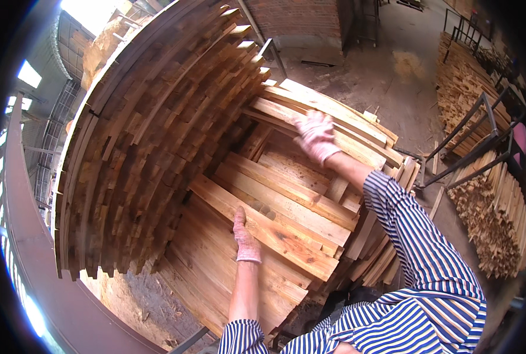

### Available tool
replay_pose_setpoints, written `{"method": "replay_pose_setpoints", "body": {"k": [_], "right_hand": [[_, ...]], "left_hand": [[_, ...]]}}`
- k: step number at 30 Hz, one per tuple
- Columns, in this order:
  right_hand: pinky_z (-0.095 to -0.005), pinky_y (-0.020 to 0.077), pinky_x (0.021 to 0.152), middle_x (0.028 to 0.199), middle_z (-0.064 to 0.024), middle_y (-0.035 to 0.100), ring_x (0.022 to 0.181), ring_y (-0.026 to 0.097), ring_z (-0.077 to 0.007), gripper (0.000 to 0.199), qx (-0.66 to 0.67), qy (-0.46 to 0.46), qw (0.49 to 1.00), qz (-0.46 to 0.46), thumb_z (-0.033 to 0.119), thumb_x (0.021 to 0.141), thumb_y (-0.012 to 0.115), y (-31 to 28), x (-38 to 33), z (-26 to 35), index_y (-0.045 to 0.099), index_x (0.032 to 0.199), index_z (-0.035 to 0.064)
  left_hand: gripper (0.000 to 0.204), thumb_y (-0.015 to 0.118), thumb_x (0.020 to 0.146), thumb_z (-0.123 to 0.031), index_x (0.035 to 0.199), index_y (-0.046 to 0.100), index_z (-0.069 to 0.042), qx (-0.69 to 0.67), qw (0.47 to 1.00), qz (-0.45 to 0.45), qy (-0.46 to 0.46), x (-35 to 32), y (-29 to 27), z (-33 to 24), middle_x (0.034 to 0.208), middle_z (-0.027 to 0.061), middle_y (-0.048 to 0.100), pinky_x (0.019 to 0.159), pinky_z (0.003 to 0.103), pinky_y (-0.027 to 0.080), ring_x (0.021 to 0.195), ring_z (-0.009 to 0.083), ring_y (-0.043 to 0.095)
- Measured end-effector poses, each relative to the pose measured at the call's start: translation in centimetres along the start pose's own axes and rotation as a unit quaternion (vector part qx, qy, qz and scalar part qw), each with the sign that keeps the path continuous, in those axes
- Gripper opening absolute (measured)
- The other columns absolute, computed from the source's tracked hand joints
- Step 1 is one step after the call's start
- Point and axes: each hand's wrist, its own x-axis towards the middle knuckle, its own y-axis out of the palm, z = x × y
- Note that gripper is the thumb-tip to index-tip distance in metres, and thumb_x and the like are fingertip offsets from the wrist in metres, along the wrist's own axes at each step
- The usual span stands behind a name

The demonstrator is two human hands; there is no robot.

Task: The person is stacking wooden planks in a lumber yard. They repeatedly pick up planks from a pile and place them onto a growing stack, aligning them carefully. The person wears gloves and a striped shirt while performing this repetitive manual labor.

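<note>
My left hand (247,243), in a pinkish work glove, is at the near edge of a long wooden board (286,237). One digit lies on top of this board, and the other fingers are hidden at its edge. Farther off to the right, my right hand (317,137), also gloved, reaches over a group of long boards (357,147) with its fingers stretched out and slightly blurred. Between my hands several loose boards (292,203) lie side by side, with gaps among them. Beneath my left arm spreads a layer of flat boards (216,259).
A tall, curved-looking stack of wood (157,130) rises at the left. A brown metal beam (38,236) bends along the left rim. At the right stand a dark metal frame (487,118) and piles of cut strips (493,218). A brick wall (298,20) is at the back.
</note>
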Motion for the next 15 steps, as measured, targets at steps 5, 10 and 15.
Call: {"method": "replay_pose_setpoints", "body": {"k": [5, 10, 15], "right_hand": [[-0.0486, 0.0473, 0.083, 0.11, -0.0175, 0.064, 0.105, 0.061, -0.035, 0.046, 0.002, -0.076, 0.996, 0.046, 0.029, 0.088, 0.071, -1.3, 1.9, -3.2, 0.058, 0.131, 0.0186], [-0.0469, 0.0533, 0.087, 0.118, -0.0188, 0.062, 0.107, 0.063, -0.0336, 0.037, 0.012, 0.035, 0.994, 0.104, 0.026, 0.104, 0.046, -0.6, 2.1, -1.6, 0.051, 0.14, 0.022], [-0.0447, 0.0581, 0.075, 0.119, -0.018, 0.063, 0.1, 0.068, -0.0336, 0.037, 0.013, 0.017, 0.992, 0.128, 0.028, 0.108, 0.041, 0.0, 3.9, -2.8, 0.049, 0.143, 0.0178]], "left_hand": [[0.056, 0.061, 0.095, -0.044, 0.127, 0.059, 0.002, 0.006, 1.0, -0.02, 0.015, 0.5, -0.6, 0.3, 0.119, 0.0192, 0.067, 0.098, 0.049, 0.054, 0.107, 0.0347, 0.066], [0.056, 0.062, 0.095, -0.045, 0.126, 0.059, 0.002, 0.028, 1.0, 0.003, 0.008, 0.1, 0.0, -0.4, 0.119, 0.0215, 0.067, 0.097, 0.05, 0.054, 0.107, 0.0349, 0.066], [0.06, 0.062, 0.094, -0.049, 0.126, 0.059, 0.002, 0.02, 1.0, -0.01, 0.001, 0.0, 0.6, -0.1, 0.118, 0.0224, 0.067, 0.095, 0.051, 0.055, 0.104, 0.0362, 0.067]]}}
